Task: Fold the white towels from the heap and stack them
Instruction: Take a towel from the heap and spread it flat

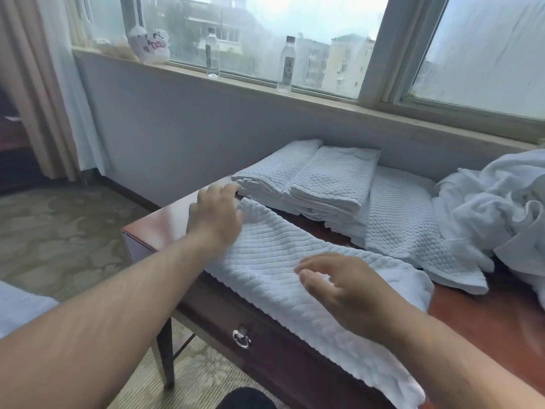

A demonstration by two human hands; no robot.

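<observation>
Head view: looks down past two bare forearms at a red-brown wooden tabletop under a wide window.
Towel: a white waffle-weave towel lies as a long band across the near edge of the tabletop. Its near right end hangs over the front.
Left hand: rests palm down on the far left end of the towel. Its fingers are spread wide and straight, with the tips just short of the nearest stack, and they hold nothing.
Right hand: is over the middle of the towel, palm down. Its fingers are loosely bent and hold nothing. The hand is blurred, so whether it touches the cloth cannot be told.
Left stack: folded white towels at the back of the tabletop, near the wall.
Right stack: more folded towels, touching the left stack side by side.
Flat towel: spread out under and to the right of the right stack, reaching toward the front.
Heap: crumpled white towels at the right end of the tabletop, touching the flat towel.
Drawer pull: a metal ring on the front below the towel.
Sill: carries two clear bottles standing upright and well apart, and a white plastic bag to their left.
Curtain: hangs at the far left, above patterned carpet.
</observation>
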